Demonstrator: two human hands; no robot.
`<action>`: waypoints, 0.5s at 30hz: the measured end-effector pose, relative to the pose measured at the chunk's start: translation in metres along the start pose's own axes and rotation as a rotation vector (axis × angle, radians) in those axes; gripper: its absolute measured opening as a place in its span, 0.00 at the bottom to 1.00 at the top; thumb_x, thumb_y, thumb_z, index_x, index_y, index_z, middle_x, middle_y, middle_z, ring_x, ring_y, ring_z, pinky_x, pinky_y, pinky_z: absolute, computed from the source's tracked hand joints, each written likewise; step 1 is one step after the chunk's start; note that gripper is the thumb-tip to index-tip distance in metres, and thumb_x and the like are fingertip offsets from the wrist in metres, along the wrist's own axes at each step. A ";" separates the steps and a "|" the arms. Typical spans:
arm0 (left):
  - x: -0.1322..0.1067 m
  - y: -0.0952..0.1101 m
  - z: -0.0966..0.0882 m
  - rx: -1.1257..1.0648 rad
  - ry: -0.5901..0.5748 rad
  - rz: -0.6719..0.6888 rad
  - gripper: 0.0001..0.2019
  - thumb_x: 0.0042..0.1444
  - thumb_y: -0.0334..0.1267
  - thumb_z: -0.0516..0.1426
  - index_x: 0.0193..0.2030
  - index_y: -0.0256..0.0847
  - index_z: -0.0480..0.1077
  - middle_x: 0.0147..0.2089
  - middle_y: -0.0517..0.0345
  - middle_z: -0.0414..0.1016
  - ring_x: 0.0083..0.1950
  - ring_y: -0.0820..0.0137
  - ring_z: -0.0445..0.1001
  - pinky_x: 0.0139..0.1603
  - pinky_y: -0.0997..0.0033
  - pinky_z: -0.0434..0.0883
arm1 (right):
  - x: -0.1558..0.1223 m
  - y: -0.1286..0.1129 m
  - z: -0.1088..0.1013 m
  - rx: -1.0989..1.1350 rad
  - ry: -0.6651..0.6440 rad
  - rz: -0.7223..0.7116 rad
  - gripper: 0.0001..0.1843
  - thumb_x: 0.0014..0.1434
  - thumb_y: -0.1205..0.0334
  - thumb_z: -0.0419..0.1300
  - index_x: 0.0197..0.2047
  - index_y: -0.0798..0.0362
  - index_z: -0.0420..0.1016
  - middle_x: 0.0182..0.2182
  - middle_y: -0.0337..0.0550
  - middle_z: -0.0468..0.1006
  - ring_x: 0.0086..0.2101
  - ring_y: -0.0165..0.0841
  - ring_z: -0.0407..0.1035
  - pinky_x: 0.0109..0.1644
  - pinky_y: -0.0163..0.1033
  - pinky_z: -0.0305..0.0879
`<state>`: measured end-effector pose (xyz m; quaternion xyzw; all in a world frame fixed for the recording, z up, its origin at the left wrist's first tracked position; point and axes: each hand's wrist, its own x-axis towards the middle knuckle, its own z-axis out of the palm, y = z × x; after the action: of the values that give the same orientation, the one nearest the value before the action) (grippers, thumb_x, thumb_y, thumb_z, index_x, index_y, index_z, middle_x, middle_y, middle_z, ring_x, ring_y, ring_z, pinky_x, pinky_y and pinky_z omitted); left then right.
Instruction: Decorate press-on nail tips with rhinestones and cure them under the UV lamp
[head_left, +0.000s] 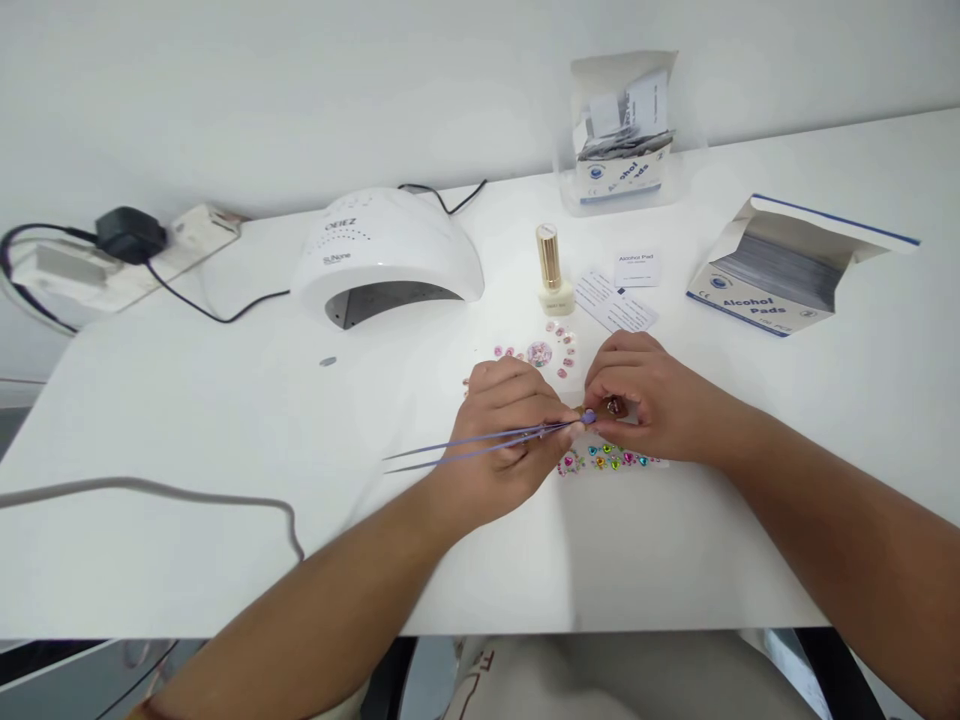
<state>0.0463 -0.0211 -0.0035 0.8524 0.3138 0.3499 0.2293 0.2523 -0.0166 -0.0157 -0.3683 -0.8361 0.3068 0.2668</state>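
My left hand [510,425] pinches tweezers [480,442] mid-shaft. Tips meet nail tip [615,407], gripped in my right hand [656,405] just above gem sheet [609,460]. Nail tip looks light, stiff, slippery: hold by edges, squeeze gently.

Bright, even overhead light washes the white table [187,420] close to glare; only faint, soft shadows lie beneath the left hand [502,420] and right hand [660,410]. Wide-angle distortion bows the table's edges; the centre is sharp, the corners stretched.
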 end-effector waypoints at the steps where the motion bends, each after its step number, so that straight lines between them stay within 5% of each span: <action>1: 0.000 0.000 0.000 0.012 -0.008 -0.009 0.03 0.54 0.31 0.60 0.31 0.42 0.71 0.26 0.62 0.74 0.32 0.71 0.69 0.41 0.61 0.64 | 0.000 0.000 0.000 0.001 0.001 0.000 0.04 0.52 0.68 0.62 0.28 0.52 0.70 0.25 0.38 0.73 0.39 0.36 0.65 0.49 0.46 0.58; 15: 0.003 0.004 0.004 0.057 0.022 -0.053 0.04 0.55 0.33 0.61 0.30 0.42 0.72 0.26 0.61 0.73 0.32 0.70 0.69 0.40 0.61 0.64 | 0.001 -0.001 0.001 -0.007 -0.013 0.026 0.04 0.52 0.67 0.60 0.28 0.52 0.68 0.26 0.38 0.73 0.38 0.35 0.64 0.49 0.45 0.56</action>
<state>0.0517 -0.0225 -0.0023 0.8460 0.3487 0.3439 0.2107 0.2504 -0.0166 -0.0155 -0.3782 -0.8339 0.3098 0.2561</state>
